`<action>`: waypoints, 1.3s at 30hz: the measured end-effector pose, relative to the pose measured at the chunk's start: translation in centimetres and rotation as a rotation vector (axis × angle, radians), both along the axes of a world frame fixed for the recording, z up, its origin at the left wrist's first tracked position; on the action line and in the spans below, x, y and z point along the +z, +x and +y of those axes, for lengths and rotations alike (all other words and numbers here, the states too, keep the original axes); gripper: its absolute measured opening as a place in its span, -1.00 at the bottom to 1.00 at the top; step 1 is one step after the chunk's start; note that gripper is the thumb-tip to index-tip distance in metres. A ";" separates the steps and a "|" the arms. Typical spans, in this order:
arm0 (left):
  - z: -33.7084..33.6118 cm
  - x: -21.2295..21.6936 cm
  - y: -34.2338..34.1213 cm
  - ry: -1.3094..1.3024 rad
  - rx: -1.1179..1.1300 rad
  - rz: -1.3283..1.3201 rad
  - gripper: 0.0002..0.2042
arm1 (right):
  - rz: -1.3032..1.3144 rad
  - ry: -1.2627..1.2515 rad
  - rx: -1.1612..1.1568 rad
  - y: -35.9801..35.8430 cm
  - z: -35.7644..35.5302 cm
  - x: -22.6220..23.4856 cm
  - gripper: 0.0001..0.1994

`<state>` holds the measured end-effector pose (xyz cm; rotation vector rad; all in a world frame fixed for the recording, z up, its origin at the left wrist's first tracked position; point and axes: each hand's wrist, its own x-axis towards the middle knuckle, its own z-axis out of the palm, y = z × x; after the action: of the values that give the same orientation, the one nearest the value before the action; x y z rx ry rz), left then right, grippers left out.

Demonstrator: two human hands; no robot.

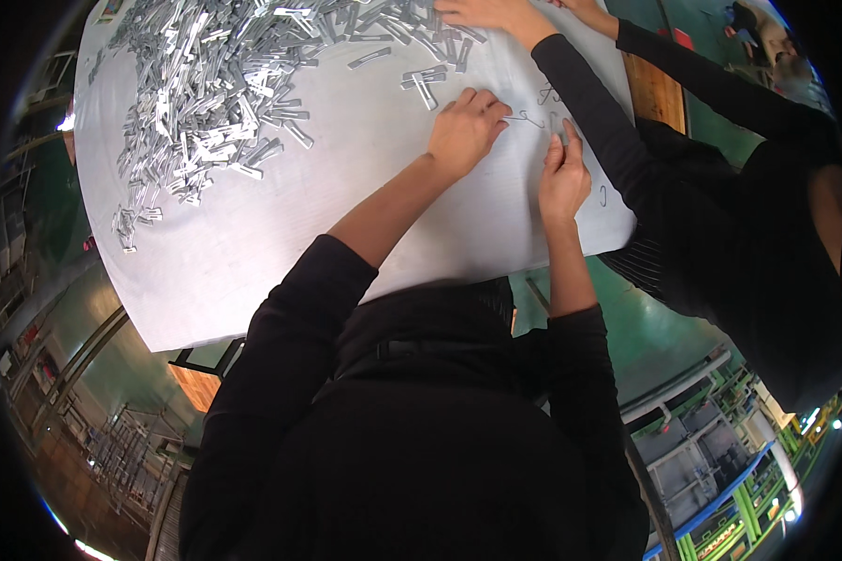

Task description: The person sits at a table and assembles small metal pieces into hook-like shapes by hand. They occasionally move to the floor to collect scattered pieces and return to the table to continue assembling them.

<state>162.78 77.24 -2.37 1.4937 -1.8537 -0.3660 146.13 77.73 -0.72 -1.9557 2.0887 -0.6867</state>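
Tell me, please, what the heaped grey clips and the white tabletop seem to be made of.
Heaped grey clips: perhaps plastic or metal, smooth; glints on flat faces fit both. White tabletop: perhaps plastic sheeting, satin; soft, broad sheen.

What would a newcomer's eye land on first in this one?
Probably the big heap of silvery clip-like pieces over the upper left of the white tabletop. Then, right of centre, the person's left hand holding a thin wire-like piece, with the right hand and its small grey piece beside it. Last, the black-clad co-worker at the right, reaching across.
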 end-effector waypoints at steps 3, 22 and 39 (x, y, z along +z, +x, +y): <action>-1.3 -0.2 -0.8 0.036 0.006 -0.195 -0.90 | 0.012 -0.064 0.056 -1.3 0.1 -0.5 -0.76; -1.6 3.5 3.2 0.578 -0.231 0.209 -0.82 | -0.166 0.104 0.414 1.2 0.8 1.6 -0.91; 5.9 -0.1 6.6 0.195 0.142 0.417 -0.75 | 0.244 -0.221 0.514 2.7 2.5 -2.1 -0.80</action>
<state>169.33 83.10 -2.52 1.5282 -1.4077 -0.7458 148.88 80.20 -2.84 -2.6709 1.5515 -0.6095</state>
